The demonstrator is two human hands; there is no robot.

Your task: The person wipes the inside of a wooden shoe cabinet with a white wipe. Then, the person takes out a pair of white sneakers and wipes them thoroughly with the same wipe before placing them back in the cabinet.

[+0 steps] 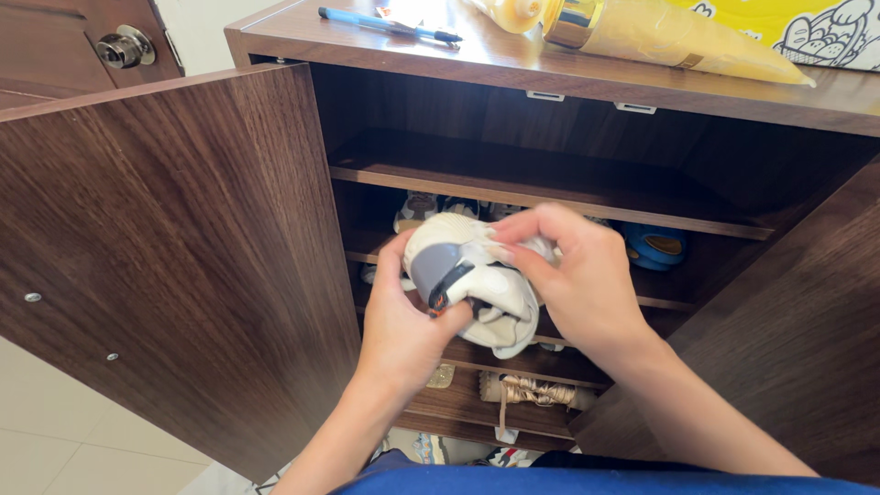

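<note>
Shoe (477, 289), small, cream with a grey toe panel and a dark strap edged in orange, is held in mid-air in front of the open cabinet (568, 82), level with its middle shelf (550, 188).

Left hand (403, 321): under and to the left of the shoe, thumb pressed on the strap side, grip closed around the lower half.

Right hand (577, 275): above and to the right, fingertips (513, 255) pinching the cream upper near its opening. Grip closed on fabric, not spread.

Axis: the shoe's long axis runs diagonally, grey toe up and left, softer heel end hanging down and right toward the right palm. Both hands touch it; the left carries the weight from below, the right only nips the top edge.

Around it: cabinet door (174, 266) swung open at left. 2 blue shoes (653, 246) lie on the shelf behind the right hand. Lower shelf holds a tan laced sandal (536, 392). On the cabinet's top surface lie a blue pen (385, 24) and a yellow wrapped cone-shaped item (660, 37).
</note>
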